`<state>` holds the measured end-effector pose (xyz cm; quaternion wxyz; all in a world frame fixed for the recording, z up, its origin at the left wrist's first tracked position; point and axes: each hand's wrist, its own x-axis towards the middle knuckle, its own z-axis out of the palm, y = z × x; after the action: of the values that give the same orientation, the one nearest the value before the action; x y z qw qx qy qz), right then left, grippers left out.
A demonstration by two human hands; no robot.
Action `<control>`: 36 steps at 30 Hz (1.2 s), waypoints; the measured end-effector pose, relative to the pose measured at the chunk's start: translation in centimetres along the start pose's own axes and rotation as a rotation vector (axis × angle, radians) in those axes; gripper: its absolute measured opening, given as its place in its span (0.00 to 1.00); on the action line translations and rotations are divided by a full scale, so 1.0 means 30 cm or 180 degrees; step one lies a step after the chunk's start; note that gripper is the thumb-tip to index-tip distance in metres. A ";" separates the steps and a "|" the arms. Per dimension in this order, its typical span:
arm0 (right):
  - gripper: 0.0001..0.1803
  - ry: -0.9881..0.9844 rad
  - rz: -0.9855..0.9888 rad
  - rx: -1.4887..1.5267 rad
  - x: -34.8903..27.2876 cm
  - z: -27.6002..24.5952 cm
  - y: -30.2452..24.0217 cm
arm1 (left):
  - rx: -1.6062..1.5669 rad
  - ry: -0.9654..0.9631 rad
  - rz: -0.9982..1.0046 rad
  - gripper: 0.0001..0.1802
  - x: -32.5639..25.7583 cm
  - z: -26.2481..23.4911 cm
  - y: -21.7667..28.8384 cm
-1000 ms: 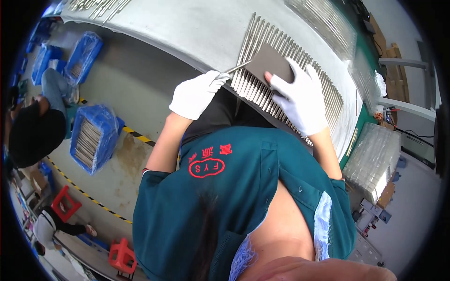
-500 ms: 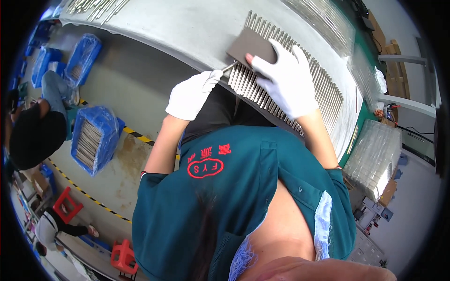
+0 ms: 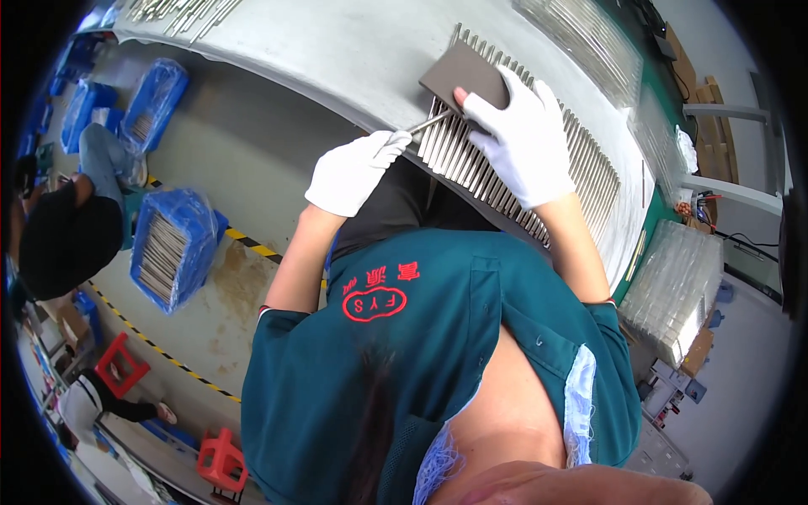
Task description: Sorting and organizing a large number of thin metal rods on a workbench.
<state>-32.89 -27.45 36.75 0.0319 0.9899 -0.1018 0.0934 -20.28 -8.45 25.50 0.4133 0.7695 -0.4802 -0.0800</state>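
A flat dark grey-brown block (image 3: pixel 461 74) lies tilted across the near end of a long row of thin metal rods (image 3: pixel 522 160) laid side by side on the grey worktop (image 3: pixel 337 59). One slim rod (image 3: pixel 427 124) sticks out leftward.

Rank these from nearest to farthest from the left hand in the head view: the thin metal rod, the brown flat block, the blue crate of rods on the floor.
1. Thin metal rod: pinched in the left hand.
2. Brown flat block: up-right, under the right hand.
3. Blue crate of rods: far left, on the floor.
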 end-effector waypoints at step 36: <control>0.28 -0.0510 0.0225 0.0347 -0.202 -0.074 0.060 | 0.0048 -0.0085 -0.0241 0.13 -0.002 -0.013 0.004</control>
<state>-39.50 -27.85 37.84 -0.0337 0.9902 -0.1337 0.0205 -20.18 -8.20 25.82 0.3977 0.7892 -0.4568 -0.1022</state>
